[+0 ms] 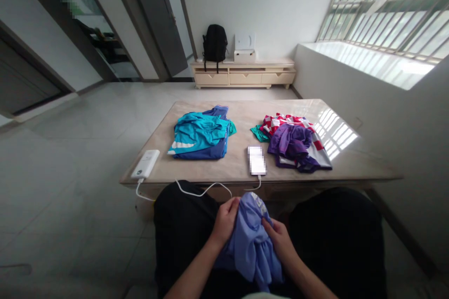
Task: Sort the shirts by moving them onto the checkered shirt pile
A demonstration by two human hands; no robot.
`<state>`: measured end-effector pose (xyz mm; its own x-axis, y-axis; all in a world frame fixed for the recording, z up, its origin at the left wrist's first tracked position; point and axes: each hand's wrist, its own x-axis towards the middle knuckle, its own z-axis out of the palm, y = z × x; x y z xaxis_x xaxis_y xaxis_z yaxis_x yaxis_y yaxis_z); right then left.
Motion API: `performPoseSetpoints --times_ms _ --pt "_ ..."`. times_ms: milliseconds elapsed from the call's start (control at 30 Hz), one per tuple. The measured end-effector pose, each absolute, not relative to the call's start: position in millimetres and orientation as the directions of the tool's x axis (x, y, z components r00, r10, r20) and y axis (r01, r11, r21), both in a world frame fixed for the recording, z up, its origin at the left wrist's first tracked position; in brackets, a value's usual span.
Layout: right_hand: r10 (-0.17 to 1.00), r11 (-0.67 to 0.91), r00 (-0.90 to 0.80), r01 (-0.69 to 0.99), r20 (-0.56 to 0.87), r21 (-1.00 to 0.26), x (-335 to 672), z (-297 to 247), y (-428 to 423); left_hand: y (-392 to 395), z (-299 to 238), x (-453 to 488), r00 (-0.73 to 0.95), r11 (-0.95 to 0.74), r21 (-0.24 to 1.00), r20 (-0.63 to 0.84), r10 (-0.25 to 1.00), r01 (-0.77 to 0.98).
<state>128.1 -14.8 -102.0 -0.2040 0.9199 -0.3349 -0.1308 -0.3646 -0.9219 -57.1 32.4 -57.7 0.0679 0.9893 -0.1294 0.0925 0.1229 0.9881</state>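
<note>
Grasping a periwinkle-blue garment [254,238] from both sides: pinching its left edge between thumb and fingers of the left hand [226,219], and gripping its right side with the curled fingers of the right hand [280,238]. Holding the cloth bunched over the lap, between black-clad knees [340,233], just short of the near edge of a pale table [203,170]; showing white print at the top, perhaps lettering, though too small to read. Meeting next a white cable [203,195] over the left knee, then a phone [257,161] by the table's near edge and a white power bank [145,164] at its near left corner. Finding farther in, on the left, a turquoise garment [199,128] over a dark blue garment [217,153]; on the right, a purple garment [289,142] over a red-and-white checked garment [273,123]. Facing, at the far wall, a low cabinet [245,77] bearing a black backpack [215,43] and, right of it, a white box [244,56].
</note>
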Motion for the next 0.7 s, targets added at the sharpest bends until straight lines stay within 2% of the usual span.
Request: performPoseSetpoints --times_ms 100,167,267,333,367,433,500,533,600,667,700 --pt "0.976 -0.219 -0.015 -0.013 -0.218 -0.976 151 -93 -22 28 -51 -59 0.092 0.039 0.992 -0.05 0.995 0.116" --pt "0.999 -0.021 0.042 0.207 -0.012 -0.978 177 -77 -15 24 -45 -63 0.116 -0.082 0.986 0.066 0.991 0.143" --pt "0.957 0.237 0.038 0.471 0.288 -0.85 221 -42 2 14 -34 -66 0.182 -0.348 0.907 0.311 0.933 0.237" --pt "0.932 0.258 0.074 0.549 0.354 -0.795 243 -16 9 4 -24 -65 0.26 -0.51 0.804 0.445 0.857 0.306" --pt "0.934 0.221 0.114 0.556 0.337 -0.801 249 -3 10 -3 -19 -63 0.294 -0.572 0.754 0.494 0.818 0.323" --pt "0.95 0.118 0.2 0.488 0.242 -0.865 252 22 3 -19 -7 -56 0.318 -0.632 0.712 0.549 0.773 0.306" --pt "0.961 0.021 0.255 0.322 0.108 -0.946 248 44 -10 -35 4 -50 0.321 -0.598 0.773 0.523 0.789 0.212" --pt "0.966 -0.008 0.255 0.211 0.047 -0.977 244 54 -17 -42 9 -49 0.351 -0.531 0.835 0.459 0.816 0.145" --pt "0.981 -0.033 0.189 -0.053 -0.043 -0.998 236 68 -32 -52 19 -47 0.519 -0.302 0.953 0.266 0.812 -0.017" --pt "0.994 -0.077 0.055 -0.303 -0.098 -0.95 228 74 -44 -54 27 -46 0.675 -0.013 0.986 0.124 0.727 -0.167" --pt "0.993 -0.117 -0.034 -0.39 -0.113 -0.913 222 74 -49 -53 31 -45 0.707 0.083 0.973 0.098 0.7 -0.217"
